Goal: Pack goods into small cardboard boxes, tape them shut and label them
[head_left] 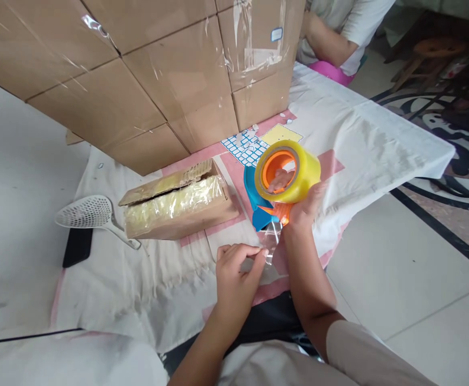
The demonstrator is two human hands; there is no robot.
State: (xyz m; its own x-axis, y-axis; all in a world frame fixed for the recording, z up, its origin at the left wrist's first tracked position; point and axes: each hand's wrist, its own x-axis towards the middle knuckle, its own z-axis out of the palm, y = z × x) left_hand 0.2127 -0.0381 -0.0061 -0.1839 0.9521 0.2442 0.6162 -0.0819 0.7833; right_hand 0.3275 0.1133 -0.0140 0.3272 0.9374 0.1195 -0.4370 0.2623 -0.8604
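Note:
In my right hand (306, 208) I hold up a tape dispenser (282, 212) with an orange hub and handle. It carries a large roll of yellowish clear packing tape (313, 170); fingers show through the hub's opening. A short strip of clear tape (273, 238) hangs down from the dispenser. My left hand (238, 262) pinches the strip's free end between thumb and fingertips. Left of the hands lies a small cardboard box (186, 217), one flap slightly raised, shiny tape along its side. A blue plastic piece (251, 187) sits behind the dispenser, partly hidden.
A tall stack of taped cardboard boxes (186, 80) stands at the table's back. A white slotted skimmer (92, 212) overlaps a black flat object (77, 246) at left. Small label sheets (244, 147) lie by the stack. Another person's arm (333, 45) is beyond the cloth-covered table (363, 134).

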